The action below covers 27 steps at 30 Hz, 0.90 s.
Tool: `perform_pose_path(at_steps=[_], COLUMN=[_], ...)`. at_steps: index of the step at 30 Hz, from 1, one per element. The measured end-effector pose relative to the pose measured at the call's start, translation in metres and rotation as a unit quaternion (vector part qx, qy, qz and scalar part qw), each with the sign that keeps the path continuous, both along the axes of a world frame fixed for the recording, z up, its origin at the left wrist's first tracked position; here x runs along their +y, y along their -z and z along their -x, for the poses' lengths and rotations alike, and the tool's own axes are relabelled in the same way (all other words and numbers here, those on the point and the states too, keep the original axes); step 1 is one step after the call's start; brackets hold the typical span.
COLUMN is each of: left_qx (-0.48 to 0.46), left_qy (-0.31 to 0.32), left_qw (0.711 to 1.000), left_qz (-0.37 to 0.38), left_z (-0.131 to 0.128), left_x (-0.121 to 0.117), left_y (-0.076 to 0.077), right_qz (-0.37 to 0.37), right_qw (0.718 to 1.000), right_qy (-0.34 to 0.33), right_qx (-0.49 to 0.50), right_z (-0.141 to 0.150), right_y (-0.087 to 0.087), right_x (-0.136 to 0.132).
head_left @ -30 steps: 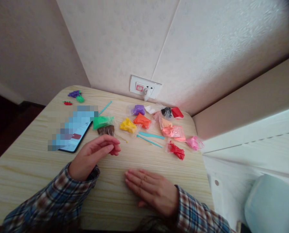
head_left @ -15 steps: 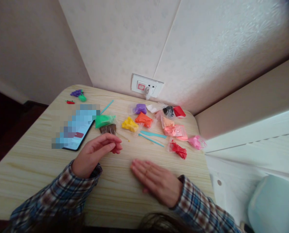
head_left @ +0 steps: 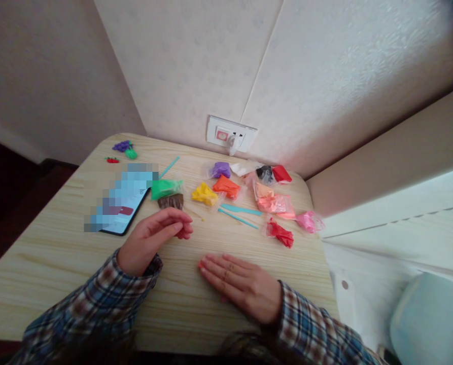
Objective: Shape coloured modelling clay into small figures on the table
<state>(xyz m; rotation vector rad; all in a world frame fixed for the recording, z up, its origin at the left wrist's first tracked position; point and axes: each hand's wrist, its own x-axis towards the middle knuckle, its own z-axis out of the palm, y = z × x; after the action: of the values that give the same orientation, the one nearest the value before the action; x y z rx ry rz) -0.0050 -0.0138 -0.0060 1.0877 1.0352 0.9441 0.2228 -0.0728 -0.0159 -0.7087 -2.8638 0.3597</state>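
Note:
My right hand [head_left: 243, 286] lies palm down on the wooden table [head_left: 173, 299], fingers stretched out flat. A tiny red-orange bit shows at its fingertips; anything under the palm is hidden. To its left, my left hand [head_left: 155, 235] hovers low over the table, fingers curled and thumb drawn in close. What those fingers hold, if anything, I cannot see. Just beyond the left hand lie a brown clay packet [head_left: 171, 202] and a green clay packet [head_left: 166, 189]. The nearest packet to the right hand is red clay [head_left: 281, 234].
A phone [head_left: 125, 212] with a blurred screen lies at left. Behind it are small purple grapes [head_left: 122, 146] and a red piece [head_left: 112, 160]. Yellow [head_left: 204, 193], orange [head_left: 226, 187] and several other clay packets, with blue tools [head_left: 241, 209], spread toward the wall socket [head_left: 231, 134].
My right hand slid forward and to the right, then back toward the left, staying flat on the table. My left hand holds its curled pose. The view has shifted slightly.

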Motion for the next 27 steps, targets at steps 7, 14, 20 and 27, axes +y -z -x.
perform_pose_path(at_steps=[7,14,20,27], left_qx=[0.013,0.031,0.035,0.056], left_qy=[-0.003,0.012,0.072,0.108], left_qw=[1.000,0.999,0.995,0.992], left_qz=[-0.003,-0.022,-0.061,-0.019], left_z=[0.001,0.000,-0.008,-0.017], left_x=[0.000,0.000,-0.004,-0.012], left_y=[0.001,-0.002,-0.012,-0.009], right_qz=[-0.004,0.016,0.159,0.186], right_qw=[0.992,0.963,0.899,0.865], right_qy=[0.113,0.238,0.310,0.319], right_qx=[0.055,0.123,0.264,0.339], right_z=[0.012,0.022,0.028,0.039], right_y=[0.000,0.002,-0.011,-0.015], right_x=[0.005,0.018,0.020,0.018])
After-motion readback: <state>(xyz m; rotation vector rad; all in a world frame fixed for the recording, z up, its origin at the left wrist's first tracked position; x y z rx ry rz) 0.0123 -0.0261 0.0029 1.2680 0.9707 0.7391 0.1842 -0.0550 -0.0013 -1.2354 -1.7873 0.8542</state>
